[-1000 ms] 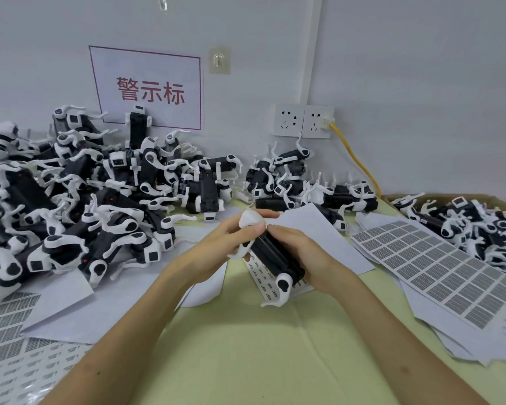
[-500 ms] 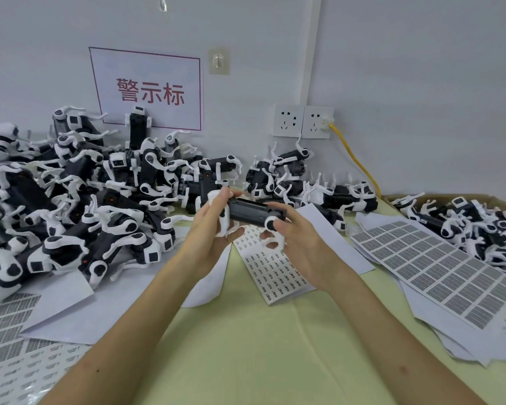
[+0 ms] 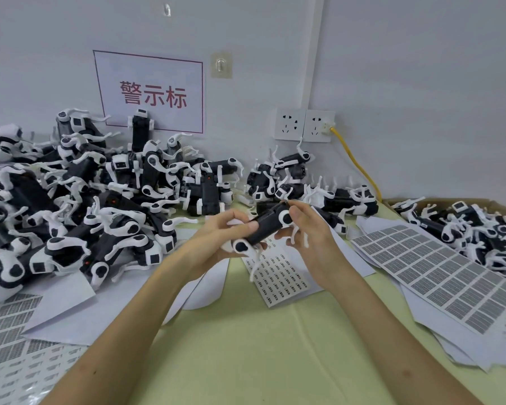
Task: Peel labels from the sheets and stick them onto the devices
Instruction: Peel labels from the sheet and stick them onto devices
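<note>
A black device with white legs [image 3: 265, 226] hangs tilted above the table, its right end higher. My left hand [image 3: 221, 241] grips its lower left end, thumb on top. My right hand [image 3: 307, 235] holds the upper right end, fingers curled behind the white joint. Under the hands lies a sheet of small labels [image 3: 281, 276]. A larger sheet of grey labels [image 3: 433, 267] lies at the right.
A big pile of the same devices [image 3: 79, 206] fills the left, a smaller pile [image 3: 301, 185] sits at the wall, and a cardboard box [image 3: 479, 204] of them stands far right. Used label sheets [image 3: 9, 346] lie front left. A yellow cable [image 3: 357, 162] runs from the wall sockets.
The device has been turned between both hands, from steeply tilted to level and now tilted with its right end up. Both hands stayed over the small-label sheet.
</note>
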`<action>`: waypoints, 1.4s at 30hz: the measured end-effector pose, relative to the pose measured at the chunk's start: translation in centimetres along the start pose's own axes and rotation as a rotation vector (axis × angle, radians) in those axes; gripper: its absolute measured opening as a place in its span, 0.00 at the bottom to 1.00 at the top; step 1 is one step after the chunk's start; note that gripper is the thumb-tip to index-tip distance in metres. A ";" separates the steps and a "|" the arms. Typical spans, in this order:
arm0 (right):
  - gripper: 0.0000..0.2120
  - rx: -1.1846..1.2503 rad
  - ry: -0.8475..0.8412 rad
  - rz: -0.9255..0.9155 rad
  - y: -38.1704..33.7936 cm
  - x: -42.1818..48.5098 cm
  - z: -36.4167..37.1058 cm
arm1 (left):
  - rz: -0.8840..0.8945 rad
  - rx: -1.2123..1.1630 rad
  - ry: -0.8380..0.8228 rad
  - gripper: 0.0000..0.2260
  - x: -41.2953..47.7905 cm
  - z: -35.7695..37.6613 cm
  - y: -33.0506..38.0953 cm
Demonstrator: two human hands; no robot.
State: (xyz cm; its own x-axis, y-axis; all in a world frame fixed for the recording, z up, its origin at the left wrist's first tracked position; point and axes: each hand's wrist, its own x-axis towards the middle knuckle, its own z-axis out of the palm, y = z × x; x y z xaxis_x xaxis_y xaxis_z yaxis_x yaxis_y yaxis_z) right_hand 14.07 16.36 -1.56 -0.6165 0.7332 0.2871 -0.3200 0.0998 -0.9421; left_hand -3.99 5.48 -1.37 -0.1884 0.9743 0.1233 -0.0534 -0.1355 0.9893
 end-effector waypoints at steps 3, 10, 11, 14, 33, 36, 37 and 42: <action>0.24 -0.037 -0.030 -0.011 0.1 -0.2 0.0 | -0.055 0.172 -0.094 0.19 -0.1 0.5 -0.8; 0.20 -0.206 -0.018 0.059 0.7 0.2 -0.1 | -0.135 -0.032 0.111 0.21 0.5 0.4 -0.6; 0.15 -0.320 0.037 0.042 0.9 0.3 -0.3 | -0.143 -0.087 0.180 0.22 0.5 0.2 -0.6; 0.17 -0.810 0.138 0.043 2.3 0.5 -1.3 | -0.217 -0.185 0.319 0.19 0.6 -0.7 -0.7; 0.28 -0.419 0.013 0.014 2.5 0.5 -0.8 | -0.257 -0.495 0.125 0.23 0.2 -0.6 -0.5; 0.28 -0.449 0.022 -0.009 2.6 0.5 -0.7 | -0.249 -0.458 0.064 0.22 0.0 -0.2 -0.4; 0.28 -0.479 0.023 -0.021 2.6 0.5 -0.7 | -0.240 -0.440 0.052 0.22 0.0 -0.1 -0.5; 0.23 -0.565 0.028 -0.085 2.9 0.6 -0.4 | -0.219 -0.381 0.030 0.19 0.1 0.6 -0.8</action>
State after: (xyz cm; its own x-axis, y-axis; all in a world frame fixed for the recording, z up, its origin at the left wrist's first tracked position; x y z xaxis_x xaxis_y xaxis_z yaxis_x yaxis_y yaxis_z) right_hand 13.03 17.37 -4.18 -0.5837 0.7235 0.3686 0.0716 0.4981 -0.8642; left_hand -3.41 5.80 -2.06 -0.1600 0.9826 -0.0944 -0.4520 0.0120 0.8919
